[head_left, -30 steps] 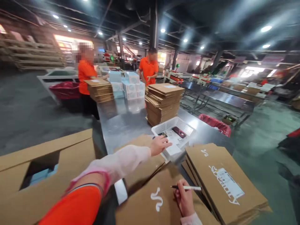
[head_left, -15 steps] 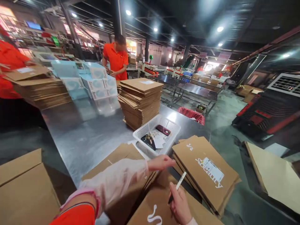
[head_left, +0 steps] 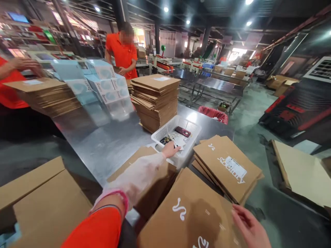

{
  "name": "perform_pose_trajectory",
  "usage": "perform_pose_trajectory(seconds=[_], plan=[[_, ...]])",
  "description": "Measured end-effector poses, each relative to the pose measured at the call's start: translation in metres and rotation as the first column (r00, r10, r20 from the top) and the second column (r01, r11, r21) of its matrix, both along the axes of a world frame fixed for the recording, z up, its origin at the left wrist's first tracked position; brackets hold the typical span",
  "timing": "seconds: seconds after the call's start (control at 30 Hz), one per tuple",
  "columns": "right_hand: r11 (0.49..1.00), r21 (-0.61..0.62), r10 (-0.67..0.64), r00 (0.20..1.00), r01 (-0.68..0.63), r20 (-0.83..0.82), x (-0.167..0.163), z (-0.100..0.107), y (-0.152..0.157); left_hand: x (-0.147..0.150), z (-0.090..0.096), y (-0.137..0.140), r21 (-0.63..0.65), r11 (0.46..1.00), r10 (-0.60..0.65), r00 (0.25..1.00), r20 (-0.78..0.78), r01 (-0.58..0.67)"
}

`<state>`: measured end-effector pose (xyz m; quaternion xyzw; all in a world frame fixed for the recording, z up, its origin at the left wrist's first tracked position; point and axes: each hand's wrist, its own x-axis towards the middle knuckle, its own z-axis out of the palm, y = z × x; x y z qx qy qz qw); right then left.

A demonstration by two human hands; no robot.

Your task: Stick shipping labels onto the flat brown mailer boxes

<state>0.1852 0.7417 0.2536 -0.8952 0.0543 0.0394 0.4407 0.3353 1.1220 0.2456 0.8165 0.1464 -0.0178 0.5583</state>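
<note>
While the left hand (head_left: 170,150) is stretched over the near rim of a white plastic basket (head_left: 190,147) near the centre of the frame, its fingers are bent slightly beside loose white papers (head_left: 178,138); whether any sheet is pinched cannot be told. The forearm is covered by a thin, wrinkled, pale pink oversleeve (head_left: 137,175), finished with a bright pink edge just beyond an orange sleeve (head_left: 95,229). The basket's walls are pierced by rows of small holes, and a dark red, rounded oblong item (head_left: 182,131) is held in it alongside the papers. At the lower right, the right hand (head_left: 250,225) is placed with half-curled fingers at the edge of a stack of flat brown cardboard (head_left: 193,210), spread across the lower centre and printed with white squiggles; a grip on that edge cannot be confirmed. Right of centre, a second cardboard pile (head_left: 209,156) is marked with white lettering and partly covered by a rectangular label (head_left: 234,167). Smooth, dully reflective metal is shown by the tabletop (head_left: 108,148), on which a tall, ragged-edged cardboard stack (head_left: 156,105) and glossy pale-blue boxes (head_left: 103,84) are set farther up.
</note>
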Motion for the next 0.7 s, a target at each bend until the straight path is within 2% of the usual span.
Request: perform_pose_trajectory(seconds=[0.07,0.17,0.27,0.3,0.33,0.37,0.4,0.43,0.5,0.57,0.63,0.7], plan=[[0.990,-0.136,0.047,0.998,-0.041,0.040,0.006,-0.011,-0.030,-0.034,-0.011,0.010,0.023,0.998,0.065,0.997,0.034,-0.066],[0.944,-0.268,0.228,0.968,-0.193,0.105,0.023,-0.029,-0.049,-0.122,-0.024,0.023,0.033,0.970,0.238,0.968,0.079,-0.242],[0.846,-0.417,0.398,0.914,-0.331,0.083,0.033,-0.047,-0.050,-0.232,-0.038,0.020,0.060,0.860,0.500,0.860,0.099,-0.507],[0.802,-0.472,0.442,0.895,-0.366,0.057,0.034,-0.053,-0.050,-0.269,-0.043,0.011,0.066,0.808,0.578,0.810,0.098,-0.585],[0.760,-0.519,0.476,0.879,-0.392,0.034,0.034,-0.058,-0.049,-0.303,-0.048,-0.004,0.025,0.746,0.663,0.745,0.076,-0.666],[0.725,-0.556,0.500,0.866,-0.406,0.020,0.033,-0.063,-0.049,-0.335,-0.054,-0.024,-0.023,0.706,0.709,0.705,0.018,-0.708],[0.701,-0.582,0.517,0.856,-0.411,0.018,0.032,-0.067,-0.049,-0.361,-0.059,-0.048,-0.069,0.673,0.734,0.677,-0.055,-0.736],[0.685,-0.599,0.529,0.849,-0.414,0.019,0.032,-0.069,-0.048,-0.382,-0.064,-0.076,-0.123,0.663,0.726,0.675,-0.134,-0.738],[0.667,-0.614,0.544,0.839,-0.421,0.015,0.032,-0.070,-0.047,-0.408,-0.073,-0.132,-0.214,0.663,0.661,0.695,-0.282,-0.718],[0.654,-0.612,0.558,0.830,-0.445,-0.008,0.033,-0.065,-0.044,-0.415,-0.081,-0.180,-0.287,0.703,0.559,0.755,-0.342,-0.650],[0.643,-0.604,0.571,0.820,-0.471,-0.031,0.034,-0.059,-0.041,-0.413,-0.088,-0.212,-0.306,0.784,0.450,0.834,-0.318,-0.540],[0.633,-0.610,0.575,0.817,-0.478,-0.043,0.034,-0.054,-0.037,-0.409,-0.094,-0.225,-0.234,0.891,0.336,0.911,-0.241,-0.390]])
